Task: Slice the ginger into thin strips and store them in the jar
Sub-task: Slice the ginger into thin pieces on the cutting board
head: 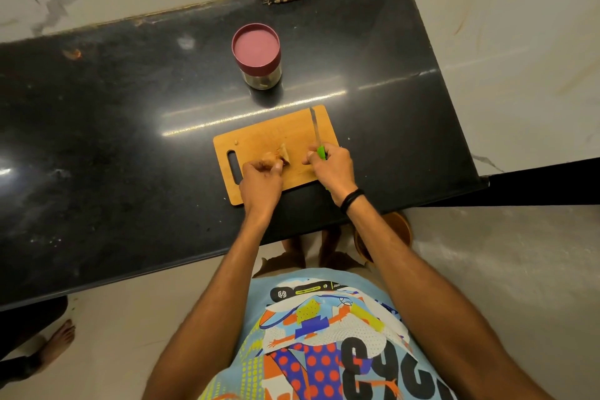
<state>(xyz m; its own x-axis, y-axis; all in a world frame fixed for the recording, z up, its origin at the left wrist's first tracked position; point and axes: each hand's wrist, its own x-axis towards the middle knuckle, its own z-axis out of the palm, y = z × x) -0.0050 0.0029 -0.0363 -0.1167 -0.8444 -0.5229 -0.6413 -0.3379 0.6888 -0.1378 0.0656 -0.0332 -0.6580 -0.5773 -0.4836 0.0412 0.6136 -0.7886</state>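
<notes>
Wooden and pale, our cutting board (259, 140) lies on the black counter (130, 107). The ginger (280, 153) sits near the board's middle, a small knobbly tan piece. Our left hand (261, 177) has its fingers curled and seems to pinch the ginger's near-left end; how firmly, we cannot tell. Our right hand (332, 169) is wrapped round the green-handled knife (314, 127). Its blade points toward the board's far edge, just right of the ginger and apart from it.

We judge the ginger to be light, stiff and fibrous, with an uneven shape that will want to rock. Cut faces may be damp and slippery. We would hold it at the end away from the blade, flattest side down, fingertips tucked back. Thin strips will likely be flimsy and cling to blade and fingers.

Beyond the board, on the far side, stands the jar (261, 78), clear-walled, with a maroon lid (256, 42) seated on top. Something dark shows low inside it, but we cannot tell what. That lid must come off before any strips go in, and we can make out no strips on the board yet.
</notes>
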